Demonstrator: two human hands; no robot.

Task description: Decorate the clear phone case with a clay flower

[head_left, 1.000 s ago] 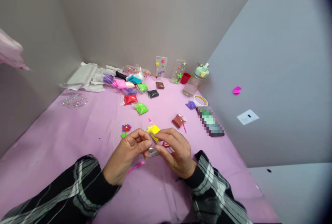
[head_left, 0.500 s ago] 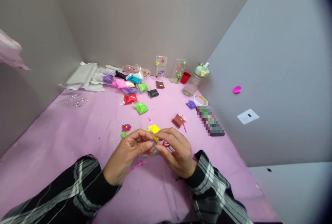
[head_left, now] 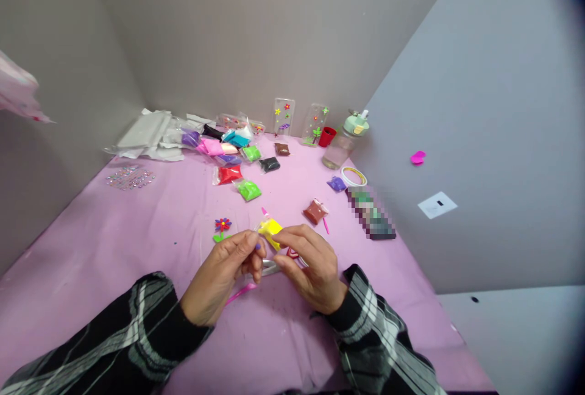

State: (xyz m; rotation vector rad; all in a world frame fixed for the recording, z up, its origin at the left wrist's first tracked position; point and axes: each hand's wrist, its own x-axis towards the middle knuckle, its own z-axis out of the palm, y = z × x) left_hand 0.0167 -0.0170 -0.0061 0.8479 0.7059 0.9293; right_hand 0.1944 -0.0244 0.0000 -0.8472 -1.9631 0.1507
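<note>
The left hand [head_left: 223, 276] and the right hand [head_left: 307, 267] meet over the pink table cover [head_left: 137, 242], and both pinch a small clear bag of yellow clay [head_left: 270, 227] between thumb and fingertips. The bag is raised a little above the cover at about 12 o'clock from the hands, held on two sides, I think so that it can be pulled or pressed. A pink stick tool [head_left: 240, 293] lies just under the left hand, free. At 10 o'clock from the hands a small clay flower [head_left: 222, 227] lies near; at 1 o'clock a brown clay bag [head_left: 315, 211]. Far at 12 o'clock, many colour bags [head_left: 228, 151], two decorated clear cases [head_left: 283, 117] and a water bottle [head_left: 345, 142] stand by the grey wall
</note>
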